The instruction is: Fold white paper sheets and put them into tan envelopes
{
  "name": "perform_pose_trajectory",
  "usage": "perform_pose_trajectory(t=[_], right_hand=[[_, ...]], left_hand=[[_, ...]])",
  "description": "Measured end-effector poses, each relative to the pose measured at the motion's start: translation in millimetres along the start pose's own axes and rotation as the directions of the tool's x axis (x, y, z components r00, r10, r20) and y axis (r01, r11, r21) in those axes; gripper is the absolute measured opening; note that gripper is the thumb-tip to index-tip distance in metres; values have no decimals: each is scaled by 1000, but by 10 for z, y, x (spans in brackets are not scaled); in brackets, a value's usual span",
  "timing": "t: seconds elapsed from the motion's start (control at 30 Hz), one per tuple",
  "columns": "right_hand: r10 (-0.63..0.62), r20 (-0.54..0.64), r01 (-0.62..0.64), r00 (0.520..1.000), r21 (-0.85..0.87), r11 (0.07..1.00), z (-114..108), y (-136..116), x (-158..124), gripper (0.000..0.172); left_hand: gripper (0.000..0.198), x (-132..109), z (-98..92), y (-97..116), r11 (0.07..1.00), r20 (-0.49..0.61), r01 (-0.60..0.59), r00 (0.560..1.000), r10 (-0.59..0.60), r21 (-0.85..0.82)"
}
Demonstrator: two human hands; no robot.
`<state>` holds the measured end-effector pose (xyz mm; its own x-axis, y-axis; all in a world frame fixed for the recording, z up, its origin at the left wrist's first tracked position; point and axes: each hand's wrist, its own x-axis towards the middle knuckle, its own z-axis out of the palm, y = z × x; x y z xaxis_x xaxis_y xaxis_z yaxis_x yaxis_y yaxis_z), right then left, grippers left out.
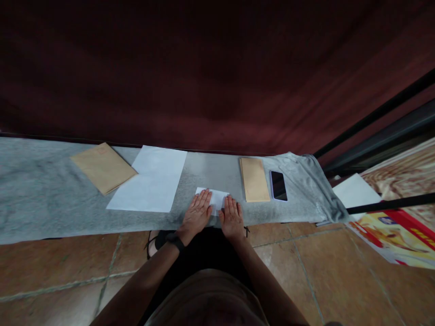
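Note:
A small folded white paper lies on the grey cloth-covered surface, near its front edge. My left hand rests flat on the paper's left part, its fingers stretched out. On the paper's right part lies my right hand, also flat, with the fingers extended. Left of my hands is a large white sheet, its left side overlapped by brown envelopes. To the right, another stack of brown envelopes lies beside a phone with a dark screen.
A dark red curtain hangs behind the surface. At the right are black bars, a white sheet and a red and yellow box. Tiled floor shows below the front edge.

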<state>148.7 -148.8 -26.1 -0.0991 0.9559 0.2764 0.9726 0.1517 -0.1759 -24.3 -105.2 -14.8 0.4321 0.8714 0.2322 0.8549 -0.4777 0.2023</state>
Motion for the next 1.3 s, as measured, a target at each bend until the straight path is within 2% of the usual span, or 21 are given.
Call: perform_pose_trajectory(t=[0.17,0.33,0.43,0.6,0.7,0.87,1.07,1.3], right_hand=[[8,8,-8,1000,0,1000,-33,38,-43,57],[59,11,-59,998,32,998,-82,29,-23,54],[48,13,-49,999,86,995,-102,-109,82,55],[-89,58,79,994,156,985,-31,-494,305,54],[-86,59,77,995,133,988,33,-599,348,55],[-82,46,78,996,84,993,54,-452,286,58],[-60,29,59,998,51,997,60,-174,216,62],[-20,2,20,1000,20,1000,46,29,136,62]], left_hand=[[60,-31,-32,-161,998,-7,64,998,-64,21],[60,-43,-29,-181,996,-19,89,996,-88,32],[60,-47,-31,-183,996,-26,81,996,-80,39],[59,-66,-21,-220,997,18,55,998,-56,61],[60,-69,-19,-227,996,27,61,998,-63,71],[63,-65,-37,-200,997,2,58,998,-58,57],[62,-60,-14,-178,991,-29,120,993,-119,52],[64,-75,-2,-203,990,-59,140,989,-138,28]])
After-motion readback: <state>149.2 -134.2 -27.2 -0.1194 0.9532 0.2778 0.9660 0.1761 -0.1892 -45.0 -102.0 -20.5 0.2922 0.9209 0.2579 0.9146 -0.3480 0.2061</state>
